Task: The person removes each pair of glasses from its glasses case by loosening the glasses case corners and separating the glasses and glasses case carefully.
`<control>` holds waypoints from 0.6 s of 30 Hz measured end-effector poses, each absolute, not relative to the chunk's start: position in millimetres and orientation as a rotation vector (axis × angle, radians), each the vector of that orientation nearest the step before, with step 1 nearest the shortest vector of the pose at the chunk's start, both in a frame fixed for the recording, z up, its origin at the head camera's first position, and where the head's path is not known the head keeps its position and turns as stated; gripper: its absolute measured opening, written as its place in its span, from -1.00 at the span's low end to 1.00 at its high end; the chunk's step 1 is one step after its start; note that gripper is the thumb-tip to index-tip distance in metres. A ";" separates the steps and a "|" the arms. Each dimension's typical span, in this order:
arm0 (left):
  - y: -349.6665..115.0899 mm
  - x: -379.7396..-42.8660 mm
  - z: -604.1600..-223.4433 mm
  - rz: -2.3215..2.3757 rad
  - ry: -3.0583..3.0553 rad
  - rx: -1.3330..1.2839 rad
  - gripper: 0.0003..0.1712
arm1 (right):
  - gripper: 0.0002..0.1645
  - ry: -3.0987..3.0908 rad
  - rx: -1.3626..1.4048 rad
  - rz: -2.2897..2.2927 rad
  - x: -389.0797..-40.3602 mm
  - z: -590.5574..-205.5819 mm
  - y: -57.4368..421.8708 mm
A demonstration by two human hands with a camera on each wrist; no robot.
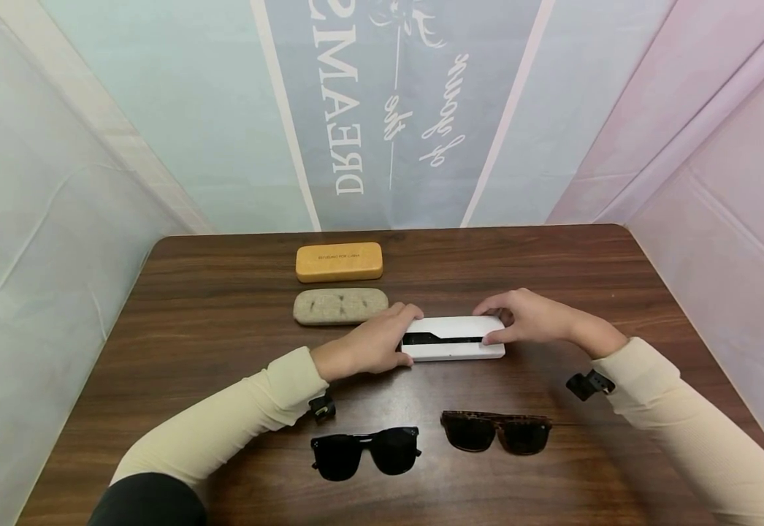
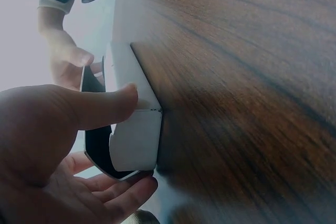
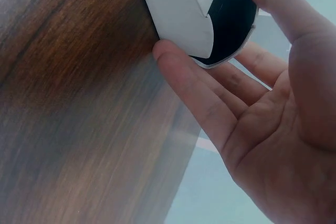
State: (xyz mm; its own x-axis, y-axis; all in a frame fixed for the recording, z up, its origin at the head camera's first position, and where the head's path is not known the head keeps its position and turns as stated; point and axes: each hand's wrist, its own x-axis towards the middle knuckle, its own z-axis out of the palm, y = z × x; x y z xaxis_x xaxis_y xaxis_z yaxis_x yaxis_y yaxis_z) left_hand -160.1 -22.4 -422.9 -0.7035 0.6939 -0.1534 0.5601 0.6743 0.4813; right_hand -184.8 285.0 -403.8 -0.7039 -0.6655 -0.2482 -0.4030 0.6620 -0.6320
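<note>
A white glasses case (image 1: 454, 352) lies on the table between both hands, its lid raised part way so the black lining shows along the front. The left hand (image 1: 377, 342) grips its left end; in the left wrist view the thumb (image 2: 118, 106) presses the white base while the other fingers curl behind. At the other end, the right hand (image 1: 532, 318) holds the lid, thumb at the lid's edge and fingers round the back. Up close in the right wrist view, a fingertip (image 3: 167, 51) touches the end of the base.
Black sunglasses (image 1: 395, 450) and tortoiseshell sunglasses (image 1: 526, 437) lie nearer the front of the wooden table (image 1: 224, 285). Behind the left hand are a beige fabric case (image 1: 339, 315) and, farther back, a yellow case (image 1: 339, 269). A printed cloth (image 1: 224, 146) hangs behind.
</note>
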 end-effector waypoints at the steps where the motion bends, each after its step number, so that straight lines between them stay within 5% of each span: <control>1: -22.5 -159.8 -422.7 0.596 2.564 0.989 -0.14 | -0.40 2.413 -0.824 -0.758 -184.9 -403.9 285.2; 18: -25.6 -166.1 -425.5 0.703 2.579 0.968 -0.11 | -0.39 2.521 -0.767 -0.757 -186.3 -410.8 288.0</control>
State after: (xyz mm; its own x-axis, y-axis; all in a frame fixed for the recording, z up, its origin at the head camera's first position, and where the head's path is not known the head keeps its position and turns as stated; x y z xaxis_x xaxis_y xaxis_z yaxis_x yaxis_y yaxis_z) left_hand -166.1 -25.6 -425.5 -0.7289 0.6768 -0.1027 0.5311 0.6538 0.5389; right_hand -186.3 288.0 -410.8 -0.7706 -0.6019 -0.2097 -0.3869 0.7031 -0.5966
